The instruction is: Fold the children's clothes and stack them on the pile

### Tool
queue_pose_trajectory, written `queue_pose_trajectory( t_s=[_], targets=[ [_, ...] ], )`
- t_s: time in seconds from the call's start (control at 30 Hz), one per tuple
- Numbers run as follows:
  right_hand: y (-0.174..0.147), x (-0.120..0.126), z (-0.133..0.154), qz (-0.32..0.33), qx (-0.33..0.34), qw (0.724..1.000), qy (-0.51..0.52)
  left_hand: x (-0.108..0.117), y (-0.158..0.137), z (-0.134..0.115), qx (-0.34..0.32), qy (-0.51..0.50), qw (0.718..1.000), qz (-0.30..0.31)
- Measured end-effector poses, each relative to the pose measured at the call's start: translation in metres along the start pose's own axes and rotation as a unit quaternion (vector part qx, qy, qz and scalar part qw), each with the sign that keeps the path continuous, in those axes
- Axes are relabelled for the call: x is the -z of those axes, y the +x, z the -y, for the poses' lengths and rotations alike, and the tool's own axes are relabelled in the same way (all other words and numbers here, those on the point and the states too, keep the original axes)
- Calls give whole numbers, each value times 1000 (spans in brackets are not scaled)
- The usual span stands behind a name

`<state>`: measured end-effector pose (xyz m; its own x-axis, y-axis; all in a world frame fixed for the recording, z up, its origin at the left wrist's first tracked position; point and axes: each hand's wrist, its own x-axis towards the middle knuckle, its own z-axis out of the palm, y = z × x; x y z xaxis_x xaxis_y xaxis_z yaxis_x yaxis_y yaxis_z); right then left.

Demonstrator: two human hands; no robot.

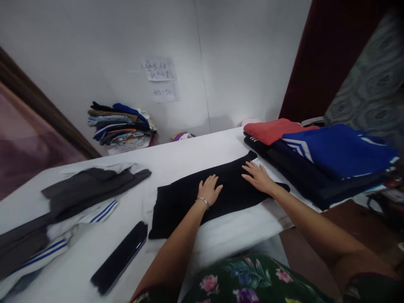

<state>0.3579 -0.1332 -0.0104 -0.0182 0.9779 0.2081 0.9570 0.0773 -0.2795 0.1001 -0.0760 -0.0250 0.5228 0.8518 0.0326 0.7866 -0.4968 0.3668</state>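
Observation:
A black folded garment [186, 198] lies flat across the white table in front of me, its exact kind not plain. My left hand [210, 190] rests on its middle, palm down, fingers spread, with a bracelet at the wrist. Toward the garment's right end, my right hand [259, 177] lies flat with its fingers apart. Neither hand grips the cloth. A pale cloth [240, 227] shows along the table's front edge, under the black garment.
To the right, folded clothes are piled, with a blue garment [341, 149] and a red garment [274, 130] on top. On the left lie a grey-and-white garment [85, 191] and a black phone [121, 256]. A clothes stack [123, 124] stands behind the table [195, 153], below paper notes [160, 69].

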Motion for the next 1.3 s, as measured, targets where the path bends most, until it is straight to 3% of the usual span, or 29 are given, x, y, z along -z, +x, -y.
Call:
queue_pose_trajectory(
  t_s=[0.17,0.4,0.63,0.77,0.9,1.0,1.13,1.3],
  targets=[
    [2,-29,22,64,64,995,-45,3,-16,3,36,12,999,-2],
    [-4,-43,13,25,84,995,-57,22,-51,29,136,43,990,-15],
    [-5,-50,10,1,95,993,-64,48,-68,28,194,26,977,-88],
    [-5,-51,6,-5,90,995,-46,72,-74,52,259,79,955,-120],
    [6,-41,20,-33,94,995,-2,84,-81,82,347,113,927,-85],
    [14,-39,47,-46,158,986,13,81,-76,87,330,113,934,-77],
    [15,-55,77,21,222,975,-11,77,-54,89,272,111,953,-70],
    [10,-69,78,18,232,972,-14,81,-24,117,276,120,954,-6]
  ],
)
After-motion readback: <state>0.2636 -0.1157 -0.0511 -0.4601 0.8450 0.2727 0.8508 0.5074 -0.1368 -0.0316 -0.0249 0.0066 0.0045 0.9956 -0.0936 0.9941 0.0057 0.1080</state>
